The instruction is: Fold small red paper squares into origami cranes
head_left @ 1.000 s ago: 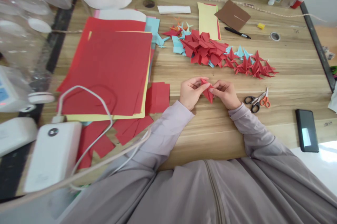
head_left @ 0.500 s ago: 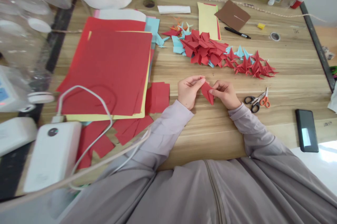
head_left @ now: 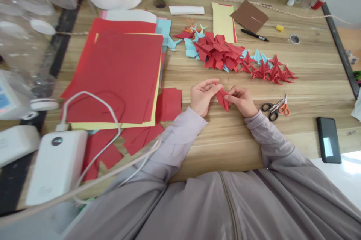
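Note:
A small folded red paper piece (head_left: 222, 99) is held just above the wooden table (head_left: 310, 67) between both hands. My left hand (head_left: 202, 97) pinches its upper left edge with thumb and fingertips. My right hand (head_left: 241, 100) grips its right side, fingers curled. Beyond the hands lies a heap of folded red and light-blue paper cranes (head_left: 225, 55), stretching right to more red cranes (head_left: 272, 70).
A stack of large red and yellow sheets (head_left: 118, 74) lies at the left, small red squares (head_left: 169, 104) beside it. Orange-handled scissors (head_left: 276, 108) and a black phone (head_left: 328, 139) lie at the right. A white power bank (head_left: 56, 164) with cable sits front left. A pen (head_left: 254, 35) lies further back.
My left hand has shifted its pinch on the red piece, its fingers now stretched a little more along the top edge. The piece has tilted slightly.

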